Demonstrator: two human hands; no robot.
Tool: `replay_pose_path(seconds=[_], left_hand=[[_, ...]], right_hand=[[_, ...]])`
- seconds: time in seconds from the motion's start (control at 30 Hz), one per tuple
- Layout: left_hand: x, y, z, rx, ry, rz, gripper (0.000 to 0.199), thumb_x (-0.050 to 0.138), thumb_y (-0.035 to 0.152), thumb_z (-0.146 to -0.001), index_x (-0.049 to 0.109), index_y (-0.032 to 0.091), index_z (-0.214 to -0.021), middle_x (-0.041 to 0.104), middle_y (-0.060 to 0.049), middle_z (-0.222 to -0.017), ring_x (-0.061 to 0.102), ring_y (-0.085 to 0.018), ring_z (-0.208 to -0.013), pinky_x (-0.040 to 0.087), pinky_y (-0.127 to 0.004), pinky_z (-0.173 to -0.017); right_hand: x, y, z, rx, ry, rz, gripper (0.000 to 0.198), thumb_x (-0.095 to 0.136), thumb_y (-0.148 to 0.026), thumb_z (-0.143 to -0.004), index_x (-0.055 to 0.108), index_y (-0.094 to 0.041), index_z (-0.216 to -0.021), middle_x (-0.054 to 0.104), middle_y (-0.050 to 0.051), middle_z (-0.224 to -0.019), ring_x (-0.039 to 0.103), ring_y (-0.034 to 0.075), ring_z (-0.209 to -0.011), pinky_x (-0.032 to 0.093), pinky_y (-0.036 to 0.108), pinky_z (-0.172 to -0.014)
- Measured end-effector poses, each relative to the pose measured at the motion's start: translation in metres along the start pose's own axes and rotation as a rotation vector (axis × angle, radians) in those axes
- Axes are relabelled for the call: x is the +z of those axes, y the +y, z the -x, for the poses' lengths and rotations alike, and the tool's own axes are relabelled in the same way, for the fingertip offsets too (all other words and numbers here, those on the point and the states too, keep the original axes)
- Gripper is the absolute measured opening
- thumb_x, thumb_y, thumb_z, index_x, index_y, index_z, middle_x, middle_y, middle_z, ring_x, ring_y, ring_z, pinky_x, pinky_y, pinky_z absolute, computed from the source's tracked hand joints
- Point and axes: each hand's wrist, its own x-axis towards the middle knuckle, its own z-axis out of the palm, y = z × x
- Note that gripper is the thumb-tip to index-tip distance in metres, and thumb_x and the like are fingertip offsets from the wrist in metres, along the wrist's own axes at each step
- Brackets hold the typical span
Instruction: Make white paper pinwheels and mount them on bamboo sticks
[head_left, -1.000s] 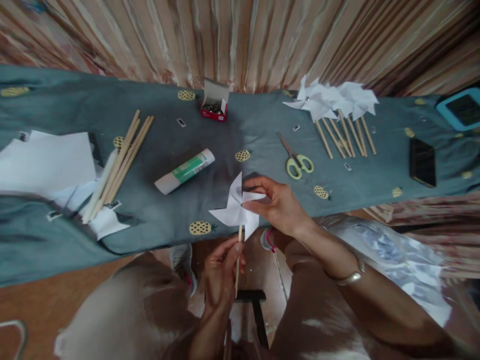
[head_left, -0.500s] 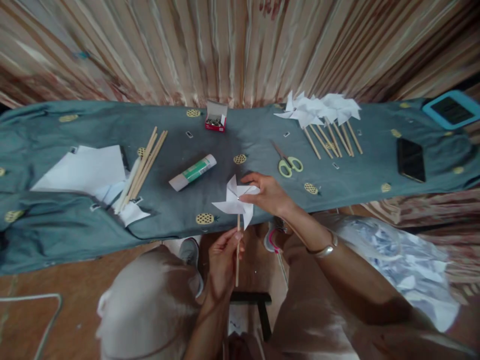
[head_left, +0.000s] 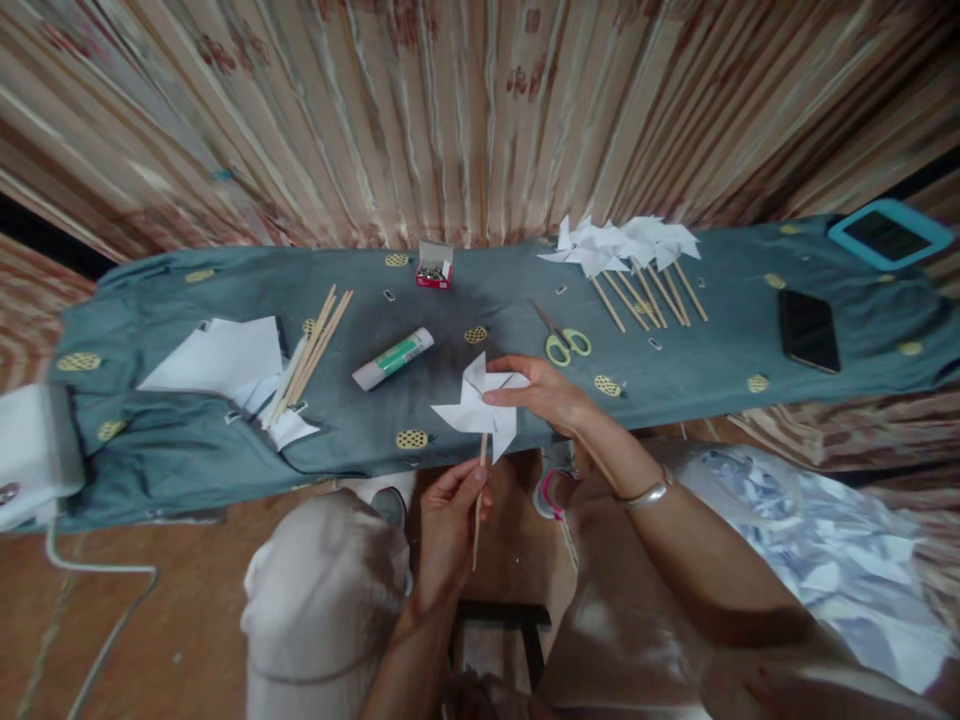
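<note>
A white paper pinwheel (head_left: 472,412) on a wooden stick (head_left: 478,530) is held upright at the front edge of the cloth. My left hand (head_left: 448,515) is closed around the stick below the blades. With thumb and fingers, my right hand (head_left: 544,392) grips the pinwheel at its centre and right blade; the thumb covers the middle. Just beyond lie a green and white glue stick (head_left: 394,358) and green-handled scissors (head_left: 566,345). An open red box of small metal pins (head_left: 434,274) stands further back.
Several finished pinwheels (head_left: 626,245) lie at the back right, near a black phone (head_left: 808,330) and a blue-framed tablet (head_left: 890,233). Loose wooden sticks (head_left: 321,345) and white paper sheets (head_left: 217,355) lie left. A bag of paper pieces (head_left: 817,550) is at the lower right.
The head view has shifted, bringing a white appliance into sight at the left. Both hands keep their hold on the pinwheel, and the right thumb now covers its centre.
</note>
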Motion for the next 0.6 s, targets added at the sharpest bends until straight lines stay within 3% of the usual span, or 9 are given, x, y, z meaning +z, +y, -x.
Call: replay_pose_path(seconds=[0.4,0.6], left_hand=[[0.023,0.009,0.015,0.093,-0.071,-0.075,0.032,0.088,0.032,-0.054,0.078,0.014,-0.078,0.060,0.003,-0.048,0.045,-0.004,-0.041,0.033,-0.016,-0.042],[0.035,0.026,0.028,0.109,-0.117,-0.040,0.041,0.092,0.030,-0.046,0.079,0.016,-0.082,0.073,-0.002,-0.075,0.054,-0.005,-0.049,0.041,-0.017,-0.045]], right_hand=[[-0.023,-0.013,0.021,-0.152,0.034,-0.090,0.045,0.088,-0.024,-0.050,0.072,-0.017,-0.092,0.073,-0.003,-0.076,0.063,0.011,-0.066,0.048,0.024,-0.068],[-0.025,-0.025,0.024,-0.185,0.045,-0.226,0.048,0.090,-0.024,-0.044,0.074,-0.018,-0.088,0.073,-0.003,-0.071,0.062,0.011,-0.060,0.048,0.024,-0.060]])
